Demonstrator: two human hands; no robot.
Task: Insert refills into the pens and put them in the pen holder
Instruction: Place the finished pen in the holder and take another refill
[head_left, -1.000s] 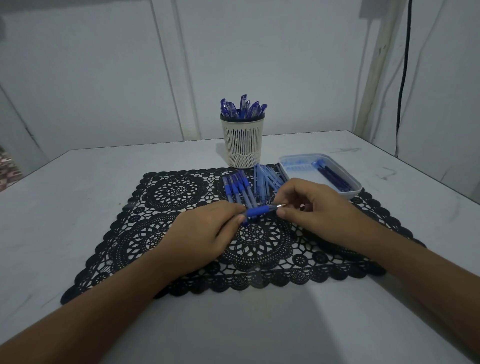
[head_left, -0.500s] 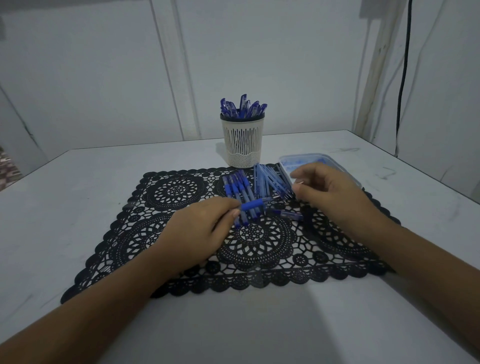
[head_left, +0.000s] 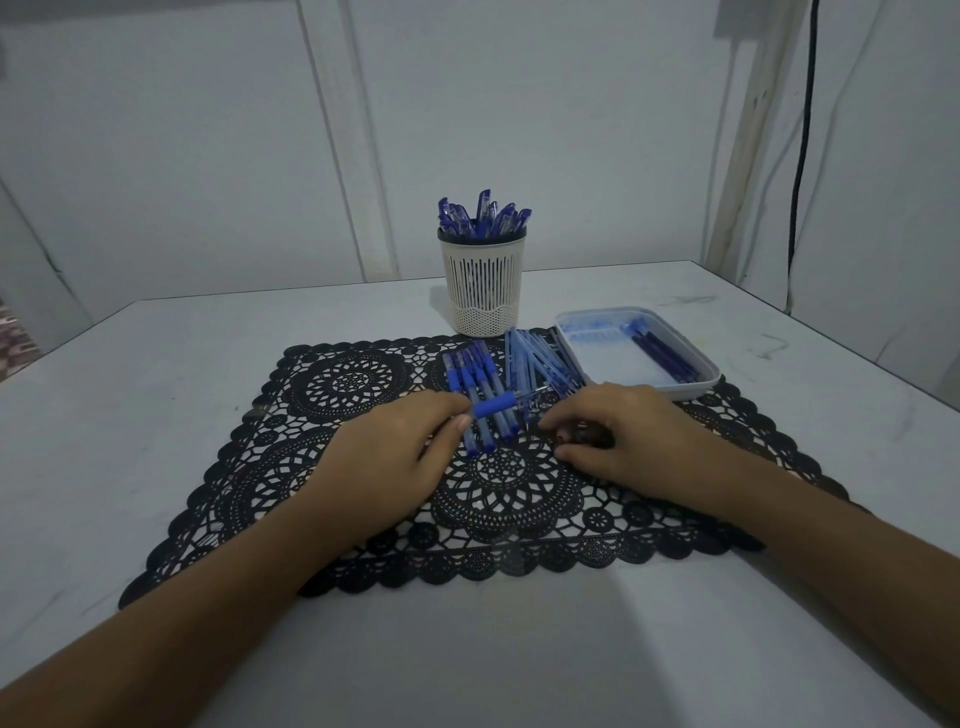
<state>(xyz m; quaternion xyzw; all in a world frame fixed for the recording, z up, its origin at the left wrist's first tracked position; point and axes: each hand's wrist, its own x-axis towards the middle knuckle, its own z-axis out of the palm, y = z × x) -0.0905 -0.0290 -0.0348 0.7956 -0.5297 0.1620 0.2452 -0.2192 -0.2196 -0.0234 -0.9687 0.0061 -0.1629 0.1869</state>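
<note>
**Pen lies crosswise, holder straight ahead**

The left hand (head_left: 395, 452) pinches a pen (head_left: 496, 404) by its blue grip, its long axis running left to right, tip toward the right hand (head_left: 628, 436). That hand's fingers curl onto the mat (head_left: 332, 384) over something dark; whether they grip it is unclear. Beyond lie loose pens (head_left: 478, 374), a tray (head_left: 696, 384), then the holder (head_left: 483, 286) on the table (head_left: 156, 389), before a white wall (head_left: 519, 104)

Dim bluish light, soft shadows, wide-angle edge distortion
</note>
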